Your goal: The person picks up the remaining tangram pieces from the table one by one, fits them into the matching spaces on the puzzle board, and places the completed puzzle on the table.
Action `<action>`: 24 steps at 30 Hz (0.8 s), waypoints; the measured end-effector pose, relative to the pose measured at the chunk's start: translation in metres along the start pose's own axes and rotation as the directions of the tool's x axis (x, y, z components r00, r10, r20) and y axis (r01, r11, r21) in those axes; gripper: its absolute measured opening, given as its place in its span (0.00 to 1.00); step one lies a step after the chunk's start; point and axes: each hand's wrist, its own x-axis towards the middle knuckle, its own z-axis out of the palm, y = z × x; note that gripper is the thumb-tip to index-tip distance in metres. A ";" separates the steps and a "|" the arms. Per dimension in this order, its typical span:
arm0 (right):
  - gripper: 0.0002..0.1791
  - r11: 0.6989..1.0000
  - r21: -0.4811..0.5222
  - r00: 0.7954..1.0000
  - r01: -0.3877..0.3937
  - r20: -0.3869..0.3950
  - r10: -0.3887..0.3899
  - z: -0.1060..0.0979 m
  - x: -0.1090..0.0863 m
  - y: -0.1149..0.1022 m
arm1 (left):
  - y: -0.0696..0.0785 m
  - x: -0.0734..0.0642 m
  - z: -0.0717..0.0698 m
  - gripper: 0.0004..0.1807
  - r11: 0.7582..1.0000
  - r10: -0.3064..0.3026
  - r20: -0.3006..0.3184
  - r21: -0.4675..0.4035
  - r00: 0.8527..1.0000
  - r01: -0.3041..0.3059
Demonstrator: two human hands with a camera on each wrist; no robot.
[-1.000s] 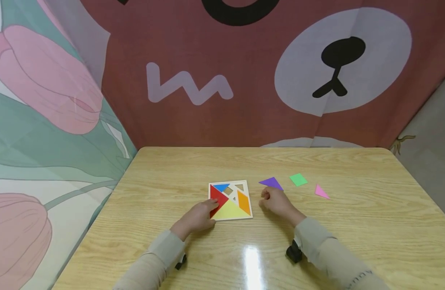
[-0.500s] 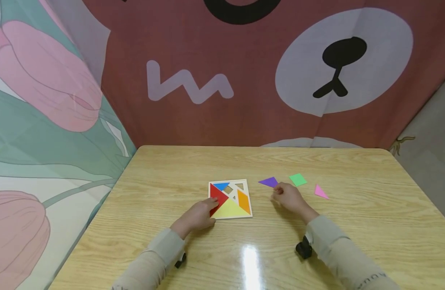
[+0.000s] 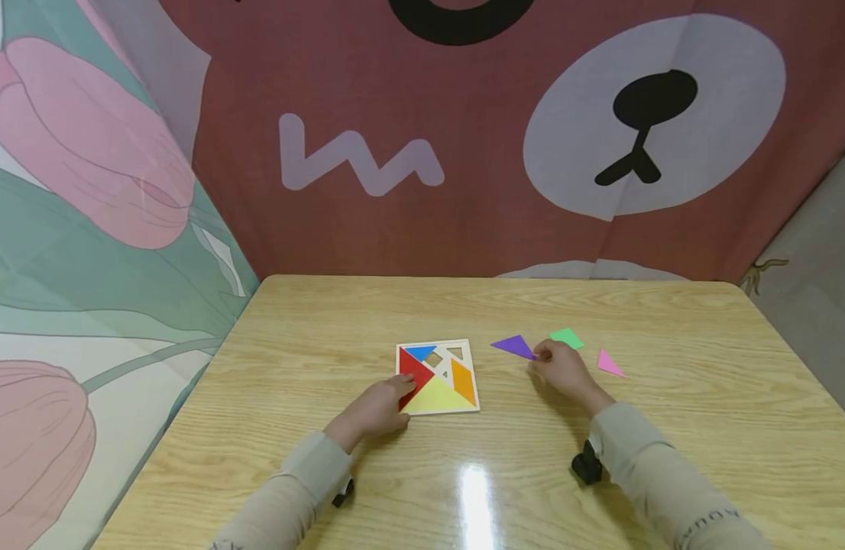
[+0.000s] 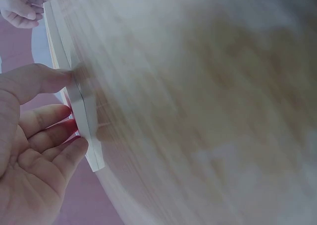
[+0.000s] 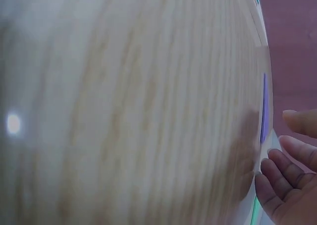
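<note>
A square tangram tray [image 3: 474, 351] lies on the table, holding red [image 3: 409, 370], yellow [image 3: 438, 399], blue [image 3: 419, 352] and orange [image 3: 463, 382] pieces, with cutouts bare at its upper right. My left hand [image 3: 373, 412] grips the tray's near-left corner, fingers over the red piece; in the left wrist view the thumb [image 4: 54, 80] meets the tray's side. Right of the tray lies a purple triangle [image 3: 515, 345]. My right hand [image 3: 565, 373] hovers at that triangle's right tip and partly covers a green square [image 3: 568, 336]. In the right wrist view its thumb and fingers [image 5: 285, 173] stand apart, holding nothing.
A small pink triangle [image 3: 609, 363] lies to the right of my right hand. The wooden table [image 3: 312, 321] ends at the back against a printed bear curtain [image 3: 464, 229]; a tulip-patterned cloth [image 3: 106, 153] hangs at the left.
My right hand has moved rightward, from the near side of the purple triangle to its right tip, now overlapping the green square. The left hand and the tray have stayed put.
</note>
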 end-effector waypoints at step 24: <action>0.20 0.996 -0.073 0.997 -0.059 -0.044 0.055 -0.025 0.007 0.019 | 0.002 -0.001 0.001 0.28 0.999 -0.030 0.017 -0.013 0.999 0.030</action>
